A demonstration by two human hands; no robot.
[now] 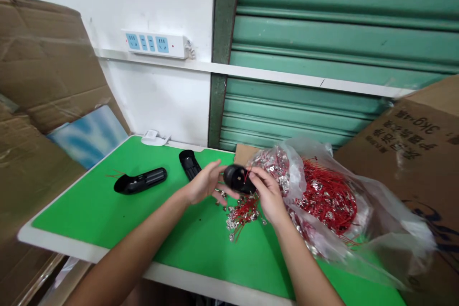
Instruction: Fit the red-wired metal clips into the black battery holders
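A black curved plastic shell point(232, 178) is held above the table, with its hollow side facing me and a thin red wire at its right part. My right hand point(269, 196) grips the shell's right end, thumb and fingers closed there beside the wire. My left hand point(204, 182) is at the shell's left end, fingers spread and reaching beside and under it; contact is partly hidden. Below lies a loose pile of small metal contacts with red wires point(242, 214). A second black shell point(140, 180) rests at the left, and a third point(189, 163) is partly behind my left hand.
A clear plastic bag point(382, 234) full of red-wired metal parts point(328, 196) spreads over the right of the green table point(186, 244). Cardboard boxes stand left point(46, 62) and right point(405, 153). A power strip point(155, 44) is on the wall behind.
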